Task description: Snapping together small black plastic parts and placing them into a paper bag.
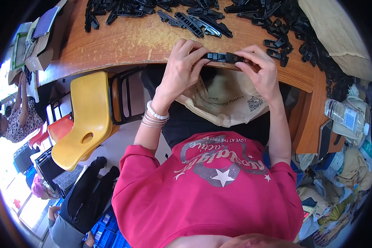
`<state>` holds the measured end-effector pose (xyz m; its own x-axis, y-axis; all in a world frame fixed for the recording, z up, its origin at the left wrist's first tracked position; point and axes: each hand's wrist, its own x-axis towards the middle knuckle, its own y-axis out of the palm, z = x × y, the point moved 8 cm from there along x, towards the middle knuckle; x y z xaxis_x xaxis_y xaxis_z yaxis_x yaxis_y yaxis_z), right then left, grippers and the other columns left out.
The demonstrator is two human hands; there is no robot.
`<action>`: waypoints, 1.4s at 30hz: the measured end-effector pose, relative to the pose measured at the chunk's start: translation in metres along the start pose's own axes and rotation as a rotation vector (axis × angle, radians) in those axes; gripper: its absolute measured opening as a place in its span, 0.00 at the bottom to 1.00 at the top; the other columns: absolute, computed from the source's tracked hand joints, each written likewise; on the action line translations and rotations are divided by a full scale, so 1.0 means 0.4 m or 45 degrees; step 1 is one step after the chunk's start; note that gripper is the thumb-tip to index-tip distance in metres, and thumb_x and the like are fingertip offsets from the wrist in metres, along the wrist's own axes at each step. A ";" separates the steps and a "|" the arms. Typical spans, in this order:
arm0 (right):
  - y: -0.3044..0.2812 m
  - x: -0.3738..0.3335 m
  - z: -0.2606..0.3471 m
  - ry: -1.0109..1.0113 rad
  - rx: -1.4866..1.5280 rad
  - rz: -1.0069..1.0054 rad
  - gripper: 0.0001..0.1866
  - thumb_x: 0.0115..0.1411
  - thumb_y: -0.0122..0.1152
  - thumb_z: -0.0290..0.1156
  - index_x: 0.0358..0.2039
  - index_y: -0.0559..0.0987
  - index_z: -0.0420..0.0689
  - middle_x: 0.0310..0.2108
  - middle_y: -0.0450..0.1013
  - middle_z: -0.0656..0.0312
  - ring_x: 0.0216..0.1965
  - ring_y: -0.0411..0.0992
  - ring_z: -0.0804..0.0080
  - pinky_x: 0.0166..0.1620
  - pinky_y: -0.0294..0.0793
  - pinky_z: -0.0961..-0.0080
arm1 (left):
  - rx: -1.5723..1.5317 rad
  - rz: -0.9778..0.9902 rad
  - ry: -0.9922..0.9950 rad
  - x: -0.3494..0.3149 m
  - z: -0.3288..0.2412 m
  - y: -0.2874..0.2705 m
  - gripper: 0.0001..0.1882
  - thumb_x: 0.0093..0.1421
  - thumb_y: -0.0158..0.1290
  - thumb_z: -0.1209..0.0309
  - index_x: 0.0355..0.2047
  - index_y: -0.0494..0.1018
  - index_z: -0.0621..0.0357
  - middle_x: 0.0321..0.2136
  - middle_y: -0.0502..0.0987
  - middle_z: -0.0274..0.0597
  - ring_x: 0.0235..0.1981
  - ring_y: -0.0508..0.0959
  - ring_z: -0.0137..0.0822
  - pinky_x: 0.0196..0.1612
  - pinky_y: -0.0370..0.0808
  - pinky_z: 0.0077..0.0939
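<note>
Between my two hands is a small black plastic part (222, 57), held level just above the table's front edge. My left hand (182, 66) pinches its left end between thumb and fingers. At the right end, my right hand (258, 68) grips the squarish black end piece in the same way. Whether the two ends are one piece or two joined parts I cannot tell. Below my hands, an open paper sack (231, 103) spreads over my lap. Long ribbed black strips (189, 25) lie on the table beyond my hands.
Piles of black plastic parts (277, 31) cover the far and right side of the wooden table (124, 43). A large paper sack (339, 33) stands far right, near a clear bottle (341, 113). A yellow chair (89, 111) is at left; two other people are farther left.
</note>
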<state>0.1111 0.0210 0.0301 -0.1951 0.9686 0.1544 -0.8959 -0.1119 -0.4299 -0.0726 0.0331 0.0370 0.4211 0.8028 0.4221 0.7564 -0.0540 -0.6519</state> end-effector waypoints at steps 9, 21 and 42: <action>0.029 0.020 0.014 -0.156 0.003 -0.024 0.13 0.52 0.65 0.19 0.40 0.81 0.34 0.35 0.72 0.60 0.36 0.70 0.70 0.37 0.70 0.77 | -0.078 -0.009 0.065 0.005 -0.013 0.010 0.12 0.50 0.59 0.79 0.37 0.77 0.63 0.34 0.74 0.43 0.36 0.72 0.45 0.40 0.72 0.35; -0.101 -0.059 0.018 -0.122 -0.307 -0.516 0.03 0.55 0.62 0.19 0.31 0.82 0.38 0.33 0.74 0.57 0.37 0.73 0.66 0.41 0.73 0.74 | 0.421 -0.105 0.187 0.071 0.019 -0.059 0.23 0.50 0.58 0.78 0.49 0.72 0.58 0.45 0.71 0.43 0.40 0.74 0.42 0.44 0.73 0.34; -0.124 -0.086 -0.064 0.140 0.567 -0.666 0.12 0.68 0.50 0.26 0.46 0.77 0.36 0.35 0.72 0.59 0.29 0.71 0.80 0.32 0.72 0.85 | -0.077 -0.115 0.082 0.052 -0.032 0.048 0.14 0.48 0.62 0.79 0.36 0.75 0.63 0.36 0.77 0.42 0.38 0.74 0.44 0.42 0.73 0.33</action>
<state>0.1726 -0.0011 0.0232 0.3273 0.9344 0.1407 -0.9442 0.3178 0.0861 -0.0429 0.0412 0.0413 0.3796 0.7664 0.5182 0.8206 -0.0203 -0.5711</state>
